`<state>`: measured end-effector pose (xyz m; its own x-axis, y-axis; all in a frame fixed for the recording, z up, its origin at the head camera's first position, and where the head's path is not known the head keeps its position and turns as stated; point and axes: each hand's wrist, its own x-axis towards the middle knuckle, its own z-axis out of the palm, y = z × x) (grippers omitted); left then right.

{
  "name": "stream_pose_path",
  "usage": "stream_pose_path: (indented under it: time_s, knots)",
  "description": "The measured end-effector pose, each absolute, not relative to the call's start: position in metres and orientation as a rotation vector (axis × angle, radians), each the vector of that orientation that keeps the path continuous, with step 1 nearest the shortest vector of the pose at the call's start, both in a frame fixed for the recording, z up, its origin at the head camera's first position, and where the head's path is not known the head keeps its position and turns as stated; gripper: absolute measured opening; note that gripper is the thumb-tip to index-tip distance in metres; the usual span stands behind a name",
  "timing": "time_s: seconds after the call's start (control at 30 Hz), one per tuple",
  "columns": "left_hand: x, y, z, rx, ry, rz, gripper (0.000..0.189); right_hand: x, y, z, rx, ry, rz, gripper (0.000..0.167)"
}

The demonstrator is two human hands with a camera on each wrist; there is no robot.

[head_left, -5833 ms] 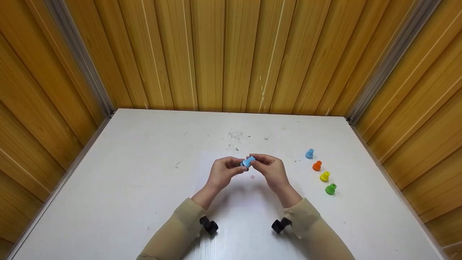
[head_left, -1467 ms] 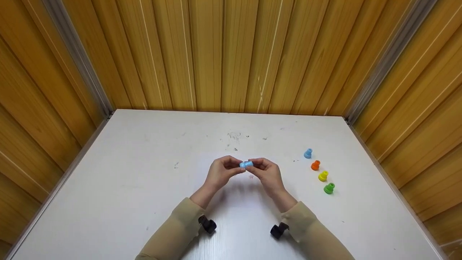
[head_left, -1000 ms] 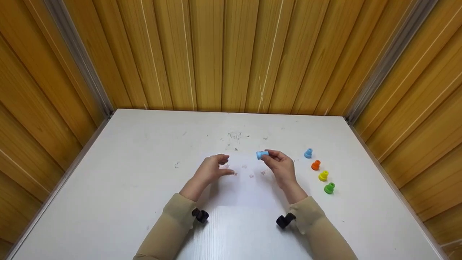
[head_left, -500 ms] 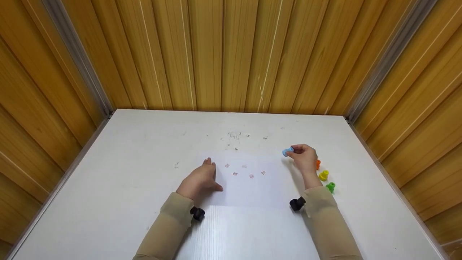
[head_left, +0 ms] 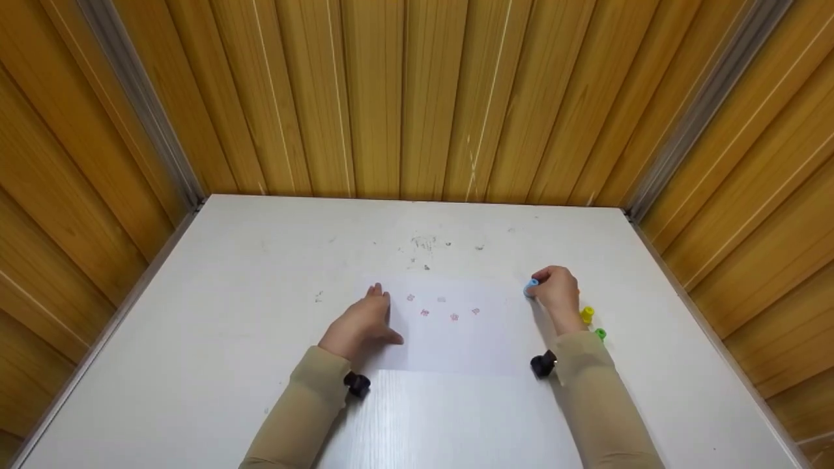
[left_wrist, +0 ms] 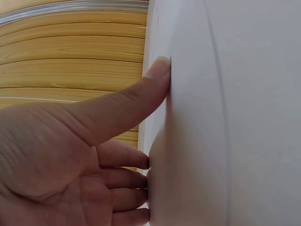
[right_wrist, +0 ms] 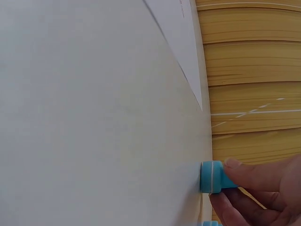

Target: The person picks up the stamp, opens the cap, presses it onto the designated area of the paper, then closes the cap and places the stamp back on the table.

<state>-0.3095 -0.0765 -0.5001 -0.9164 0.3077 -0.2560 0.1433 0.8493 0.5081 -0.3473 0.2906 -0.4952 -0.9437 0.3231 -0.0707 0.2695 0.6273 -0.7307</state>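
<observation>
Thumb and fingertips of my right hand (head_left: 559,294) pinch the narrow end of a light-blue toy stamp (head_left: 530,287). Its wide, capped base (right_wrist: 211,177) is down at the tabletop, right of the paper. My left hand (head_left: 360,324) rests on the left side of a white sheet of paper (head_left: 456,352), thumb spread away from the fingers; in the left wrist view the thumb (left_wrist: 127,106) and fingertips touch the surface. Several small red prints (head_left: 454,317) mark the sheet's upper half.
Behind the right hand stand a yellow stamp (head_left: 588,314) and a green stamp (head_left: 600,335), with an orange one mostly hidden. Another blue stamp (right_wrist: 210,223) peeks in at the right wrist view's bottom edge. Wood-patterned walls (head_left: 417,98) enclose the white table (head_left: 260,260).
Both hands held the blue stamp together over the paper. They parted; the right hand carried it rightward and down to the table, while the left moved left and settled on the paper.
</observation>
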Motion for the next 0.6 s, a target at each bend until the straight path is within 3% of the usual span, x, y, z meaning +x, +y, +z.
stream_pose_path:
  time_s: [0.37,0.6]
  knots:
    - [-0.3106,-0.0735,-0.502,0.302,2.685,0.715,0.106,-0.3474,0.2921,-0.4996,-0.483,-2.793,1.243,0.033]
    - [-0.3112,-0.0731,-0.5028,0.32,2.695,0.704,0.105,-0.3463,0.2878,-0.4933,-0.396,-2.785,1.2,0.048]
